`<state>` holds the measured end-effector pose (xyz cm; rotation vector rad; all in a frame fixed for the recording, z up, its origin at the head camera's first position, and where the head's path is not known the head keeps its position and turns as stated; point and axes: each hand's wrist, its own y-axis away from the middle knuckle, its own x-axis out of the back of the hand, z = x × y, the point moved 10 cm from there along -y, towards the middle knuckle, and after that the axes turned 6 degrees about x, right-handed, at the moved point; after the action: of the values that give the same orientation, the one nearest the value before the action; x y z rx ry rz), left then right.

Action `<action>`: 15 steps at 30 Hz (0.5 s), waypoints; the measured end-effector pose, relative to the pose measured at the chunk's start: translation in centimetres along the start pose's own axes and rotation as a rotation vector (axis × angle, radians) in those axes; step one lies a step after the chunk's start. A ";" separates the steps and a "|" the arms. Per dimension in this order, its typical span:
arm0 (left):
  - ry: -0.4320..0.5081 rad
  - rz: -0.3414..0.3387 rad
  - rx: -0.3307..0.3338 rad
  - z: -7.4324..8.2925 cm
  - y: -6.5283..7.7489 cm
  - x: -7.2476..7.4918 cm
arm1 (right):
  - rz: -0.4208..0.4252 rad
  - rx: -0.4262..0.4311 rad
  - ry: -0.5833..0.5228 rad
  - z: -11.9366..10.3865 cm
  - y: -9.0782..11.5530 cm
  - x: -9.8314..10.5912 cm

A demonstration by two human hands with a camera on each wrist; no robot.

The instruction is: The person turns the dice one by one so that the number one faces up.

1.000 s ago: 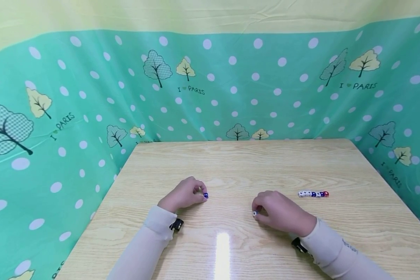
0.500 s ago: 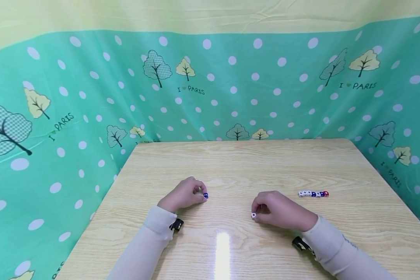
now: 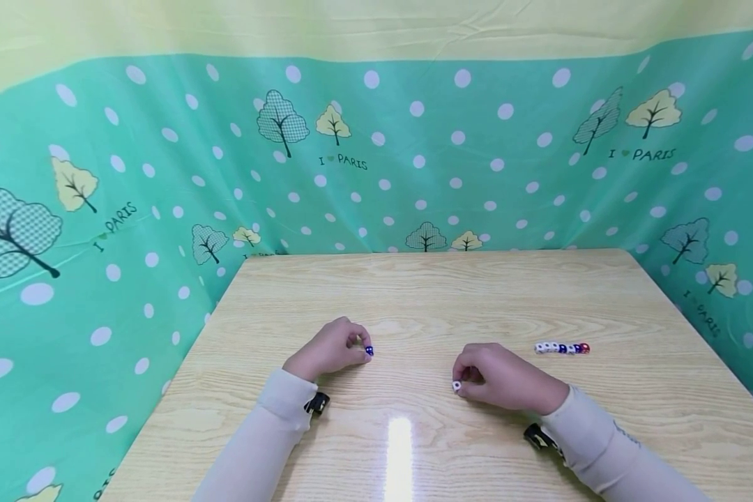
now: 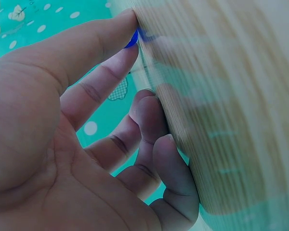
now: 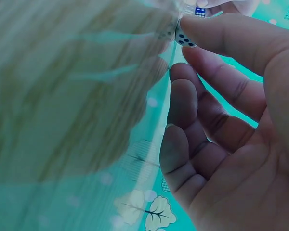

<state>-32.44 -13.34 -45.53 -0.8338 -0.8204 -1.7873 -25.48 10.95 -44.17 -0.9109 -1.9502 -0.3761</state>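
Note:
My left hand (image 3: 332,347) pinches a blue die (image 3: 369,351) between thumb and index finger, low at the tabletop. In the left wrist view only a blue sliver of that die (image 4: 132,39) shows between the fingertips; the other fingers are bent against the wood. Nearer the front and to the right, my right hand (image 3: 500,378) pinches a white die (image 3: 457,385). Black pips show on this white die (image 5: 184,38) in the right wrist view, where the thumb hides part of it. Beyond it, the blue die (image 5: 200,11) appears by the left hand.
On the right of the wooden table (image 3: 439,293) lies a straight row of dice (image 3: 555,348), white and blue with a red one at its right end. A green dotted curtain (image 3: 389,181) hangs behind and at both sides. Light glares on the front tabletop (image 3: 399,453).
The right hand has shifted very slightly toward the front, and the white die in it sits a bit lower and has turned a little. My left hand and the dice row stay put.

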 end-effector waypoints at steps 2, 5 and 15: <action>0.002 0.000 -0.001 0.0 0.0 0.0 | 0.000 -0.001 0.012 0.0 0.0 0.0; 0.005 -0.001 -0.002 -0.1 -0.1 -0.1 | 0.000 -0.001 0.038 -0.1 0.0 -0.1; 0.005 -0.001 -0.007 0.1 0.0 0.0 | 0.026 0.046 0.094 -1.1 0.1 0.3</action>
<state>-32.44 -13.27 -45.50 -0.8332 -0.8122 -1.7937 -24.85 10.49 -43.29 -0.8729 -1.8518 -0.3509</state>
